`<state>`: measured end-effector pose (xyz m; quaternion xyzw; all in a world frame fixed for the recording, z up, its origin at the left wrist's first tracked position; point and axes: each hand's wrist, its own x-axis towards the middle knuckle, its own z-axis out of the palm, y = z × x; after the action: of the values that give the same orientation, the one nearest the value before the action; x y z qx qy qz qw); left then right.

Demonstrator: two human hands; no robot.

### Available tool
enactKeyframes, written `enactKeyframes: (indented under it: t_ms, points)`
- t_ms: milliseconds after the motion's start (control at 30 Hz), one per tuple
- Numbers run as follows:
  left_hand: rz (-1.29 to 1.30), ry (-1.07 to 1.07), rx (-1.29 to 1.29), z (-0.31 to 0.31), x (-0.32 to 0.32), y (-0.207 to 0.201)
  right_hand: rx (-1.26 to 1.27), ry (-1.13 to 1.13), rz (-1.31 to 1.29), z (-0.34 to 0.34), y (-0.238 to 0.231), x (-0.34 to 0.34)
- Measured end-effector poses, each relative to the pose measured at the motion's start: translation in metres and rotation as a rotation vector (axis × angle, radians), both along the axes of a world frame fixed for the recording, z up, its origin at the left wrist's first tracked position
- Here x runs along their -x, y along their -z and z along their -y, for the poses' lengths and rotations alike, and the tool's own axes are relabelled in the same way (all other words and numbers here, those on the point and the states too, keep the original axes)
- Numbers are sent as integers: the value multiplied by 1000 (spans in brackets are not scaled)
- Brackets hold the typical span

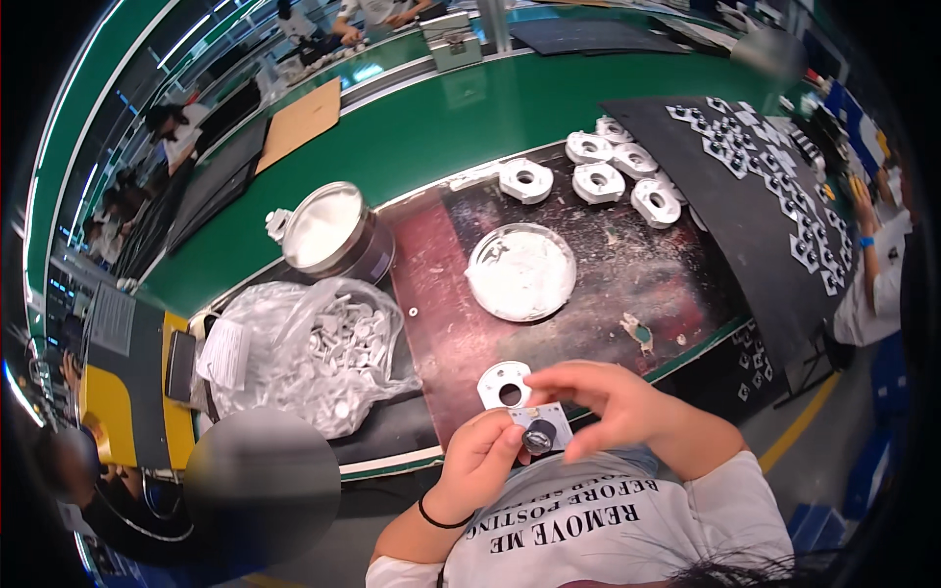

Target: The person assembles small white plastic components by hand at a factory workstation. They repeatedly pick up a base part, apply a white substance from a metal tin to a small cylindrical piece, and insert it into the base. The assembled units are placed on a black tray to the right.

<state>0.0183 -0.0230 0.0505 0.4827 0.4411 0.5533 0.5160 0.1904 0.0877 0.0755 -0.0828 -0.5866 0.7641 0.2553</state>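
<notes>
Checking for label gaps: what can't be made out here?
Head view:
Underside of the white square board with black cylindrical lens: faces away; left hand covers its left edge.
Whether right hand touches the white flat plate with round hole: fingers overlap its edge.
Count of small white pieces: they overlap inside the clear plastic bag.
Background co-worker: upper edge cuts off the head.

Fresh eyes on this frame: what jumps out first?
The round dish of white material, bright against the dark worktop at centre. Then the black sheet at upper right, carrying small parts. At lower centre, the left hand pinches a white board with a black cylinder.
</notes>
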Motion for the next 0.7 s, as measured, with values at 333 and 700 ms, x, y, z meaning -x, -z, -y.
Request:
enactKeyframes:
  t_ms: [333,700]
  points:
    - [-192,-61,-152,5,3,3,8,-183,-170,1,24,7]
    - [-821,-392,-294,-6,19,24,-1248,29,282,-38,-14,39]
